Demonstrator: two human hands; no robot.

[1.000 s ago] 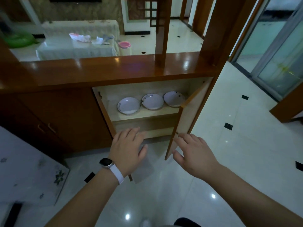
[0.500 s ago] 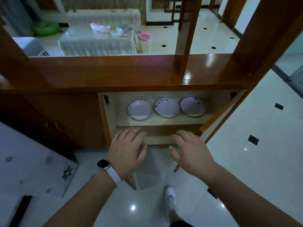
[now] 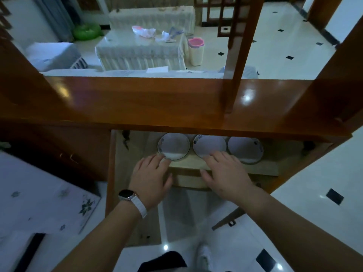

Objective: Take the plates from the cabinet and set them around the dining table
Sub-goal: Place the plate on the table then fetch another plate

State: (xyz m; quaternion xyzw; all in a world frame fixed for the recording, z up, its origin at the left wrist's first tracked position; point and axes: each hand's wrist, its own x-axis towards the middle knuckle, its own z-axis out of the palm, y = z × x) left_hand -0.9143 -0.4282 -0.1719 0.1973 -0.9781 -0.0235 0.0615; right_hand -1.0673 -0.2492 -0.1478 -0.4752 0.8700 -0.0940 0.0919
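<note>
Three white plates with dark rims stand side by side on the upper shelf of the open wooden cabinet (image 3: pixel 196 167): a left plate (image 3: pixel 173 147), a middle plate (image 3: pixel 209 146) and a right plate (image 3: pixel 244 149). My left hand (image 3: pixel 150 176), with a watch on the wrist, reaches in with straight fingers, its fingertips at the front rim of the left plate. My right hand (image 3: pixel 225 173) is spread flat, fingertips at the front edge of the middle plate. Neither hand holds anything.
The glossy cabinet top (image 3: pixel 157 101) overhangs the shelf and hides the plates' far edges. Both doors hang open, one at the left (image 3: pixel 110 173), one at the right (image 3: pixel 294 173). A table with a flowered cloth (image 3: pixel 39 195) stands at my left. Wooden posts rise from the counter.
I have come closer to the cabinet. Both hands moved forward from below the shelf up to the front rims of the left and middle plates. The right door swung wider open.
</note>
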